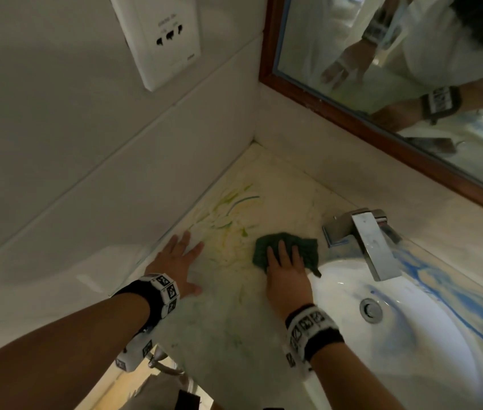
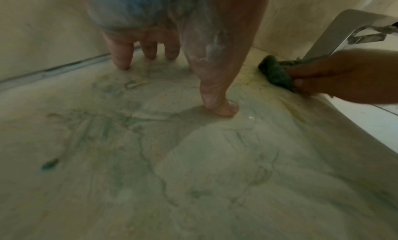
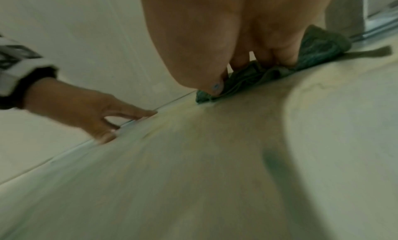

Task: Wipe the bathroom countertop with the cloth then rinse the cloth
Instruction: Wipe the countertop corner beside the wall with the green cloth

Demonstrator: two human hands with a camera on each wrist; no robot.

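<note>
A dark green cloth [image 1: 305,247] lies on the pale marble countertop [image 1: 234,321], just left of the faucet. My right hand [image 1: 286,258] presses it down with fingers stretched flat over it; in the right wrist view the cloth [image 3: 323,44] bunches under the fingertips of that hand [image 3: 247,39]. My left hand [image 1: 185,253] rests flat on the counter near the left wall, fingers spread, holding nothing. Yellow-green and blue smears [image 1: 234,208] streak the counter beyond both hands. The left wrist view shows the left hand [image 2: 193,56] with whitish residue on it, and the cloth [image 2: 275,73] under the right hand [image 2: 336,77].
A chrome faucet [image 1: 373,241] stands right of the cloth over the white sink [image 1: 382,350], whose rim carries blue streaks. A wood-framed mirror [image 1: 352,113] hangs behind. The left wall has a white socket plate [image 1: 160,39]. The counter's front edge is near my left wrist.
</note>
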